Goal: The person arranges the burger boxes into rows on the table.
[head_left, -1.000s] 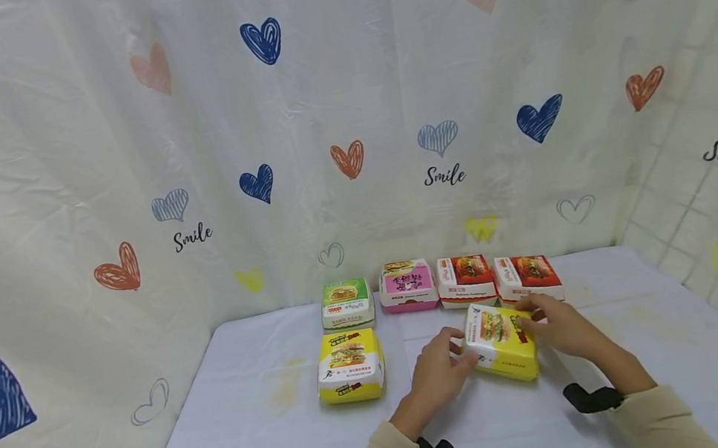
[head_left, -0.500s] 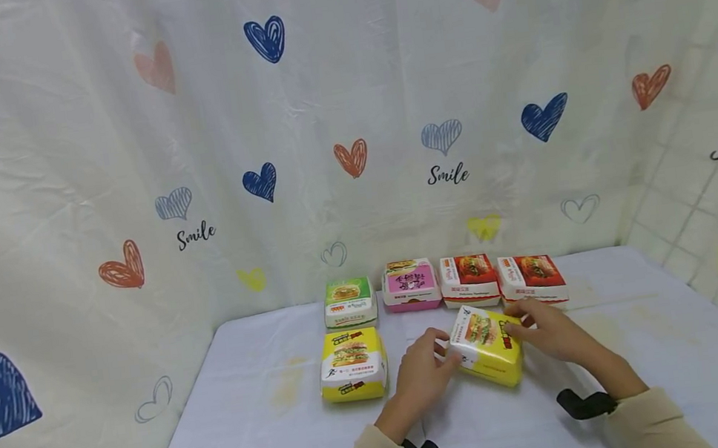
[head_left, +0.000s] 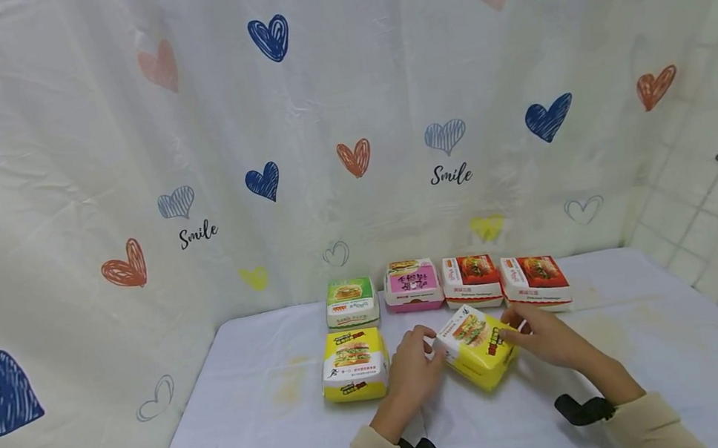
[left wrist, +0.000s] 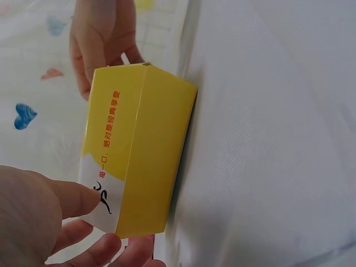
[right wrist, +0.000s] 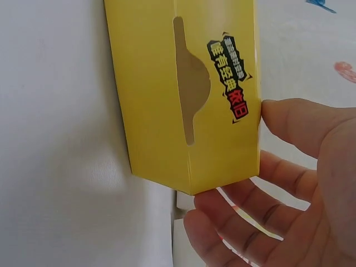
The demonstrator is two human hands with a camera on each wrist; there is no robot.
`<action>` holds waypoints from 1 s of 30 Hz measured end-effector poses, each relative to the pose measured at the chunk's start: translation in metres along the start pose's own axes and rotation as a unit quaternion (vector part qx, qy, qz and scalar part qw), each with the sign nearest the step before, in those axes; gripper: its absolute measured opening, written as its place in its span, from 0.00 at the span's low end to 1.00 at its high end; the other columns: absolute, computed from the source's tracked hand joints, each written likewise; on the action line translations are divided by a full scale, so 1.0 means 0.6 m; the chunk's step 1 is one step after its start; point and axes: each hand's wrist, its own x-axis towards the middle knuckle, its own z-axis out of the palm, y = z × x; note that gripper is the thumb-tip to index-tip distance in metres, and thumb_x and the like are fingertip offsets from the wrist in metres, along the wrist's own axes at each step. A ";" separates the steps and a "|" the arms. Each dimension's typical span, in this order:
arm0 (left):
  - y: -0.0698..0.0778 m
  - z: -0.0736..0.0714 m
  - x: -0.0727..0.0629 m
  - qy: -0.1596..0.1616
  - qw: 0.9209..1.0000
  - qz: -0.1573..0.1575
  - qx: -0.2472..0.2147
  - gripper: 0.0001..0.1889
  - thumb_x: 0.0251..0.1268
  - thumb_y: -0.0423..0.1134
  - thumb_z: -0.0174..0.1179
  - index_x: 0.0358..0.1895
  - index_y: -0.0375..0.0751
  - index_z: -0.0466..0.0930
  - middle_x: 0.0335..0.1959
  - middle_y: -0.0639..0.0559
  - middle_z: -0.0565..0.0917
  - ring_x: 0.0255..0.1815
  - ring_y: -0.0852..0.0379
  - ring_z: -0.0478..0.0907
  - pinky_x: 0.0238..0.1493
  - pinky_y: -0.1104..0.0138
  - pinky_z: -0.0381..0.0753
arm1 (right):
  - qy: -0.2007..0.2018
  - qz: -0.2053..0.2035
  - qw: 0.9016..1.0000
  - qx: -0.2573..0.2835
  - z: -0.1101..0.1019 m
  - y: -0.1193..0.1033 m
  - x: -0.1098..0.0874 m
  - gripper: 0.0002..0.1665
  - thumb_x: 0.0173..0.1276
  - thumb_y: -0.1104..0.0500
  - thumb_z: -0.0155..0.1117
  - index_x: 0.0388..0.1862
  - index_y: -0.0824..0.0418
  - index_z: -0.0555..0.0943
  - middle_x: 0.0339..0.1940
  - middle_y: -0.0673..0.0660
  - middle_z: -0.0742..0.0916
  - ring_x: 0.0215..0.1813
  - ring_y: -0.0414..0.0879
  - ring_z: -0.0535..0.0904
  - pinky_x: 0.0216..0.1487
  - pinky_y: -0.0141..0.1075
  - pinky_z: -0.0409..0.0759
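Between both hands is a yellow and white burger box (head_left: 480, 349) with a printed burger on its lid, turned at an angle on the table. My left hand (head_left: 412, 368) has its thumb on the white corner and its fingers curled around the near end in the left wrist view. At the opposite end, my right hand (head_left: 548, 337) grips the box with thumb on the lid edge and fingers along the far side. A slot shows in the box's yellow side (right wrist: 150, 94) in the right wrist view. A matching yellow burger box (head_left: 353, 367) stands just left of my left hand.
Along the back stand a green burger box (head_left: 351, 302), a pink one (head_left: 413, 285) and two red ones, the middle red box (head_left: 471, 281) and the right red box (head_left: 536, 281). They rest on a white-covered table (head_left: 257, 431) before a heart-printed curtain (head_left: 347, 68).
Both hands have moved left with the yellow burger box, bringing it closer to the matching one. It has also turned further on the table. The other boxes have kept their places.
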 end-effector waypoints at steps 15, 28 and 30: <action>0.000 -0.002 -0.001 -0.016 0.999 -0.027 -0.039 0.20 0.74 0.56 0.59 0.62 0.56 0.72 0.55 0.53 0.78 0.37 0.62 0.73 0.38 0.68 0.74 | -0.026 0.005 0.999 0.041 0.011 -0.004 -0.001 0.13 0.76 0.54 0.63 0.49 0.61 0.78 0.39 0.54 0.83 0.37 0.46 0.76 0.34 0.33 0.78; 0.001 -0.008 -0.006 -0.058 0.997 -0.038 -0.018 0.41 0.65 0.73 0.55 0.75 0.53 0.63 0.65 0.50 0.72 0.50 0.54 0.74 0.57 0.53 0.79 | -0.035 0.024 0.997 0.059 0.032 -0.010 0.002 0.15 0.77 0.52 0.61 0.51 0.62 0.78 0.40 0.55 0.83 0.37 0.47 0.78 0.36 0.35 0.78; 0.002 -0.011 -0.006 -0.063 0.997 -0.038 -0.011 0.44 0.64 0.74 0.56 0.76 0.52 0.62 0.66 0.48 0.71 0.50 0.52 0.74 0.58 0.51 0.79 | -0.033 0.025 0.998 0.052 0.033 -0.011 0.004 0.17 0.77 0.50 0.62 0.52 0.62 0.78 0.43 0.55 0.84 0.40 0.48 0.78 0.39 0.36 0.78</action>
